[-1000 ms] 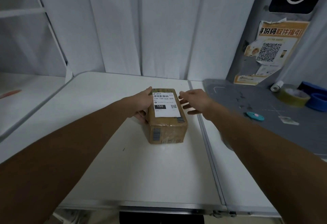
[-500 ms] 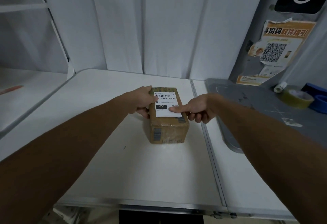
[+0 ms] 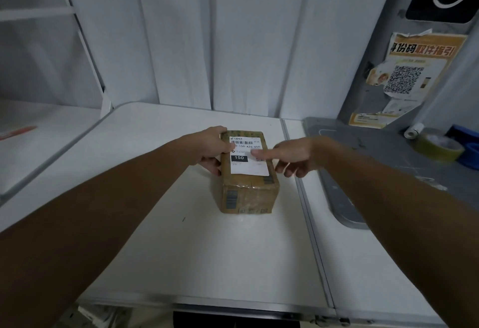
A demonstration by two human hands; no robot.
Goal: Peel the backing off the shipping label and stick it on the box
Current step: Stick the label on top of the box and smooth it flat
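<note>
A small brown cardboard box (image 3: 248, 192) wrapped in clear tape sits on the white table (image 3: 181, 263). A white shipping label (image 3: 247, 165) with a barcode and a black "150" patch lies flat on the box's top. My left hand (image 3: 211, 148) grips the box's far left edge, thumb resting on the label's left side. My right hand (image 3: 293, 155) comes in from the right with its index finger stretched out, its tip pressing on the label's middle right; the other fingers are curled. No backing paper is visible.
A grey mat (image 3: 383, 167) lies to the right of the box. Behind it stand a roll of brownish tape (image 3: 438, 147), a small white roll (image 3: 414, 130) and a blue item (image 3: 470, 150). Curtains hang behind; a poster (image 3: 404, 78) hangs on the right wall.
My right hand went from open beside the box to pointing, and its index finger now presses on the label, slid slightly further across it. My left hand stayed on the box.
</note>
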